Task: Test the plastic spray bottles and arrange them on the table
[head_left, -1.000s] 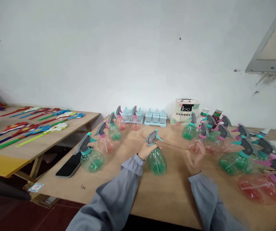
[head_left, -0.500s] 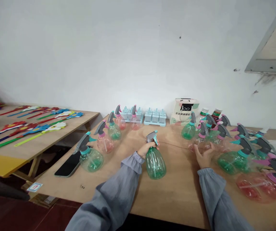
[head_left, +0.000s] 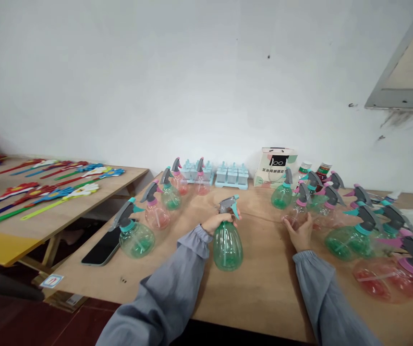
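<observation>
While left hand (head_left: 216, 222) grips ribbed green plastic spray bottle (head_left: 227, 244), right hand (head_left: 300, 231) open beside pink bottle (head_left: 296, 215).

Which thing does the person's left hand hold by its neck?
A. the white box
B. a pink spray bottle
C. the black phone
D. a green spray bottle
D: the left hand grips the neck of the green spray bottle, which stands upright on the table.

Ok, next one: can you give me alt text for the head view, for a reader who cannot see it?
A person's left hand grips the neck of a green spray bottle standing on a wooden table, while the right hand touches a pink spray bottle among a cluster of others. More bottles stand in a row at left beside a dark phone.
</observation>
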### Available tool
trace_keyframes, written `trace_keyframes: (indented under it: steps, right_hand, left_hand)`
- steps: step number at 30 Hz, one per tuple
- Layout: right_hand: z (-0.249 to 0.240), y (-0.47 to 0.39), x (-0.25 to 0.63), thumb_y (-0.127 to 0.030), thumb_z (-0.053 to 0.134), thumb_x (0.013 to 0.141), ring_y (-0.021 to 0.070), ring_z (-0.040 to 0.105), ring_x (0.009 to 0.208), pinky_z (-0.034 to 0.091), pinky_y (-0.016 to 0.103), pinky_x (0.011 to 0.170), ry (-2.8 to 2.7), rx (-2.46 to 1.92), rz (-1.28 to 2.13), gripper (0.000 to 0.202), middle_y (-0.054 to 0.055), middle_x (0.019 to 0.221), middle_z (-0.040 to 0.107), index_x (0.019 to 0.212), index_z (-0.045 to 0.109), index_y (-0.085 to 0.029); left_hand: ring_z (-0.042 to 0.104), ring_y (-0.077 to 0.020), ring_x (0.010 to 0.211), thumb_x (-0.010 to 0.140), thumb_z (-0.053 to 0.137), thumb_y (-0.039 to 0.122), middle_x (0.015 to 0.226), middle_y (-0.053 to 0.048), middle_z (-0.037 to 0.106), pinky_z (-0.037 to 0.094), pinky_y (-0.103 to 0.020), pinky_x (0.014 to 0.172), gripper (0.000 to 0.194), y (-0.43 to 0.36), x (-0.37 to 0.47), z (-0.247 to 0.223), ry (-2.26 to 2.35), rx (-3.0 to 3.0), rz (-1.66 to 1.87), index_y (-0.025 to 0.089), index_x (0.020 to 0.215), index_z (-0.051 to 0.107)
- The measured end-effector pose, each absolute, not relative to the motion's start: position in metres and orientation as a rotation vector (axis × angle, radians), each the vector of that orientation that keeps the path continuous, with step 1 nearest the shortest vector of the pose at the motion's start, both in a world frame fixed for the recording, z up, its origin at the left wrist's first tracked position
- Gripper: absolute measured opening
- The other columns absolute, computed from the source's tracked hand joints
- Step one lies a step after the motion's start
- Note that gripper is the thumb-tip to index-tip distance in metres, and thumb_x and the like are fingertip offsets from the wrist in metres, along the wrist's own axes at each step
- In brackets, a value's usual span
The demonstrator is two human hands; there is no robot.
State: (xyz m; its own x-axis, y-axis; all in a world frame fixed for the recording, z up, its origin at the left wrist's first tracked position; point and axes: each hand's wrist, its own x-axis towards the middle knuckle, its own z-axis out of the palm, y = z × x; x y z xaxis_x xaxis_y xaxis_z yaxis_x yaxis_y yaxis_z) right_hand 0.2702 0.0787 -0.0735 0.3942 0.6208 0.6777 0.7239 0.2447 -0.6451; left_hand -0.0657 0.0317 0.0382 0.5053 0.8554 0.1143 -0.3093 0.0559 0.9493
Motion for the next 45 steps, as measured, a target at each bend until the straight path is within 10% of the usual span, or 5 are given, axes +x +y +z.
trace_keyframes:
  steps: [27, 34, 45]
  right_hand:
    - [-0.082, 0.071, 0.254, -0.068, 0.064, 0.070, 0.0366, 0.044, 0.123, 0.038, 0.055, 0.103, -1.347, -1.340, -0.095, 0.099, 0.023, 0.132, 0.043, 0.141, 0.031, -0.007]
    - [-0.085, 0.074, 0.256, -0.065, 0.066, 0.070, 0.0364, 0.044, 0.124, 0.037, 0.055, 0.105, -1.341, -1.326, -0.086, 0.099, 0.022, 0.133, 0.042, 0.142, 0.030, -0.008]
    - [-0.082, 0.071, 0.254, -0.063, 0.067, 0.070, 0.0364, 0.043, 0.126, 0.036, 0.056, 0.105, -1.340, -1.325, -0.045, 0.098, 0.023, 0.135, 0.042, 0.142, 0.030, -0.007]
  left_hand:
    - [0.057, -0.0086, 0.056, 0.052, 0.059, 0.018, 0.083, -0.005, 0.072, 0.043, -0.021, 0.055, 0.034, 0.029, -0.062, 0.042, 0.730, 1.155, 1.117, 0.014, 0.084, 0.069]
    - [0.066, -0.0206, 0.087, 0.058, 0.071, 0.019, 0.101, -0.009, 0.072, 0.048, -0.026, 0.064, 0.046, 0.017, -0.066, 0.055, 0.626, 1.323, 0.988, 0.018, 0.104, 0.066]
    - [0.056, -0.0122, 0.057, 0.057, 0.062, 0.018, 0.073, -0.004, 0.067, 0.043, -0.025, 0.058, 0.028, 0.030, -0.068, 0.041, 0.792, 1.180, 1.137, 0.014, 0.084, 0.067]
